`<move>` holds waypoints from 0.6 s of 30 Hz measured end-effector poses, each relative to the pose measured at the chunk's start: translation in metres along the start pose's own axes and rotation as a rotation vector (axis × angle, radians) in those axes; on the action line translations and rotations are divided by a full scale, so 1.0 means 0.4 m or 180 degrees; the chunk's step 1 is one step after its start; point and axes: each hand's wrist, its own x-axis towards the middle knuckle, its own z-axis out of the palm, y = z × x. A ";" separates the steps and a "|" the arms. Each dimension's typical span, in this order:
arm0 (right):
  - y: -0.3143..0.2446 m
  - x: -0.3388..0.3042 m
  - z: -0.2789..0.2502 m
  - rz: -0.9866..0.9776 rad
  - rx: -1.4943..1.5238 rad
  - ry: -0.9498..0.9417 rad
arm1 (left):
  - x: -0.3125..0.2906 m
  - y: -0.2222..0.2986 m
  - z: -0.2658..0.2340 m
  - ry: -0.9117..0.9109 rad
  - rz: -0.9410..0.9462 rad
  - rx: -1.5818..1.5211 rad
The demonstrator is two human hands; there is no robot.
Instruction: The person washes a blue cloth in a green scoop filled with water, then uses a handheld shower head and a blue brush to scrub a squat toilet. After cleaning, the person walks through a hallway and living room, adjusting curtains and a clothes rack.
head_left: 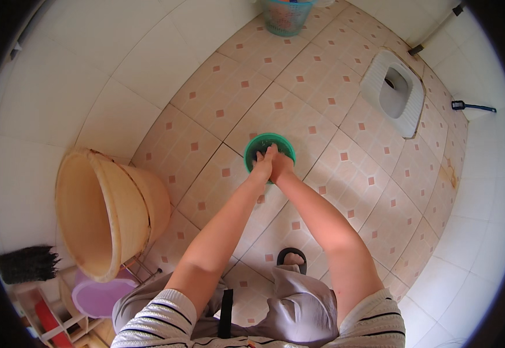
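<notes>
A small round green basin (292, 152) stands on the tiled floor ahead of me, with something dark and wet-looking inside it. Both my arms reach down into it. My left hand (263, 164) is bent downward in the basin, its fingers curled at the dark contents, which are too small to make out. Close against it on the right is my right hand (283, 164), its back turned up. Its fingertips are hidden inside the basin and behind the left hand.
A large cream tub (157, 200) lies tipped against the left wall, beside a purple basin (93, 297) and a black brush head (29, 264). A squat toilet (374, 87) is set in the floor at far right, near a brush (472, 107). A blue basket (284, 22) stands at the back.
</notes>
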 end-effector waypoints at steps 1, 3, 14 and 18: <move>-0.015 0.012 -0.006 0.0056 -0.0013 -0.0281 | 0.026 -0.015 -0.002 0.0091 -0.0062 -0.0412; -0.036 0.026 -0.021 0.0141 -0.0028 -0.0539 | 0.060 -0.019 -0.021 -0.0556 -0.0083 -0.1247; -0.133 -0.094 -0.235 -0.1069 0.2221 0.0837 | 0.095 0.029 -0.136 -0.2308 0.0044 -0.2757; -0.108 -0.091 -0.216 -0.1390 0.1969 0.2017 | 0.048 0.070 -0.068 -0.1816 0.0465 -0.2466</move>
